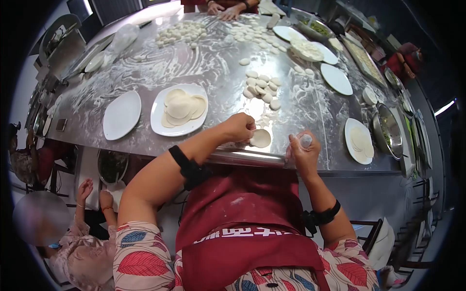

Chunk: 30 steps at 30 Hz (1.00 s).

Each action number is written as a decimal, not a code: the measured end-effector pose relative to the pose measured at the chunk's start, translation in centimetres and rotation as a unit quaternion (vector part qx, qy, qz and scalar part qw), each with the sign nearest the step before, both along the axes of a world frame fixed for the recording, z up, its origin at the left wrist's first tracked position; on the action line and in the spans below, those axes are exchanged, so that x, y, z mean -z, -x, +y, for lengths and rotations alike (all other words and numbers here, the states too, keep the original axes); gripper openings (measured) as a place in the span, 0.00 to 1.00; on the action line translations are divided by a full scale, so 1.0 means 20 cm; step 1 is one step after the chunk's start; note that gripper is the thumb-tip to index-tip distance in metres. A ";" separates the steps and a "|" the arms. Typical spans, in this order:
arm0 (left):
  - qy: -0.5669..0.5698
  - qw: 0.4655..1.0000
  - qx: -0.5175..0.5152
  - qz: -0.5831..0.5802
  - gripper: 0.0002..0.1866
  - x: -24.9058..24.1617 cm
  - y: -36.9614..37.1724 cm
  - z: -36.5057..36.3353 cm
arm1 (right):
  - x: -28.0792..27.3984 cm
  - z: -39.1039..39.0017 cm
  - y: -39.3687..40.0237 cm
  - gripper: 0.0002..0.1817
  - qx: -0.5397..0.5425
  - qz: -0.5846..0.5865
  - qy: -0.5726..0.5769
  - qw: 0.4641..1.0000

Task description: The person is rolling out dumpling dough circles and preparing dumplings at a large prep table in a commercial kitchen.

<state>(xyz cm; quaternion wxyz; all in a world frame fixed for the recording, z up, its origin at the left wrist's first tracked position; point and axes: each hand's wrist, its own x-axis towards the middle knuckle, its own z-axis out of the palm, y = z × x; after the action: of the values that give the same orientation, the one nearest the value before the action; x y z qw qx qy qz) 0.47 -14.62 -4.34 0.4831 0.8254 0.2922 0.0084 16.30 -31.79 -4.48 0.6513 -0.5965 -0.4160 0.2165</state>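
My left hand (240, 127) pinches the near-left edge of a round dough wrapper (261, 138) that lies on the steel table close to its front edge. Just to the right, my right hand (307, 154) is closed around a rolling pin (306, 140); only its pale rounded end shows, and the rest is hidden by the fingers. The pin is apart from the wrapper. Beyond the wrapper sits a cluster of small flattened dough pieces (262, 85). Left of my left hand, a white plate (158, 127) bears a stack of rolled wrappers (179, 107).
A white plate (121, 116) lies at left. On the right stand a plate of wrappers (359, 140) and a steel bowl of filling (388, 131). More dough pieces (182, 33) lie at the back, near a co-worker's hands (228, 10). Another person sits at lower left.
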 end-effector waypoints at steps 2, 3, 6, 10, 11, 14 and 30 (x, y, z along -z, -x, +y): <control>0.005 1.000 0.014 0.008 0.10 0.01 0.01 -0.02 | 0.02 0.09 -0.03 0.13 0.041 -0.073 0.015 0.996; -0.068 0.997 0.037 0.006 0.10 0.00 -0.01 0.00 | 0.01 0.20 -0.06 0.13 0.049 -0.091 0.011 0.995; -0.174 0.984 0.027 0.009 0.10 -0.01 -0.10 0.00 | -0.03 0.43 -0.09 0.13 0.030 -0.077 0.021 0.996; -0.123 0.992 0.028 -0.024 0.10 0.01 -0.12 0.00 | -0.10 0.27 -0.05 0.11 0.055 -0.148 0.022 0.987; -0.134 0.990 0.034 -0.022 0.10 0.02 -0.10 0.00 | -0.02 0.18 -0.07 0.10 0.053 -0.143 0.024 0.988; -0.083 0.996 0.028 -0.025 0.10 0.01 -0.05 0.01 | 0.01 0.10 -0.06 0.09 0.033 -0.089 0.035 0.995; -0.082 0.997 0.013 -0.003 0.13 -0.02 -0.04 -0.05 | -0.06 0.16 -0.03 0.12 0.057 -0.085 0.039 0.994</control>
<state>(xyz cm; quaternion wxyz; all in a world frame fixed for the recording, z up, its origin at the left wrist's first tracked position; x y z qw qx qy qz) 1.23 -15.65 -3.99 0.4146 0.8661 0.2779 0.0284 16.96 -28.52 -3.33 0.6011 -0.6604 -0.4264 0.1437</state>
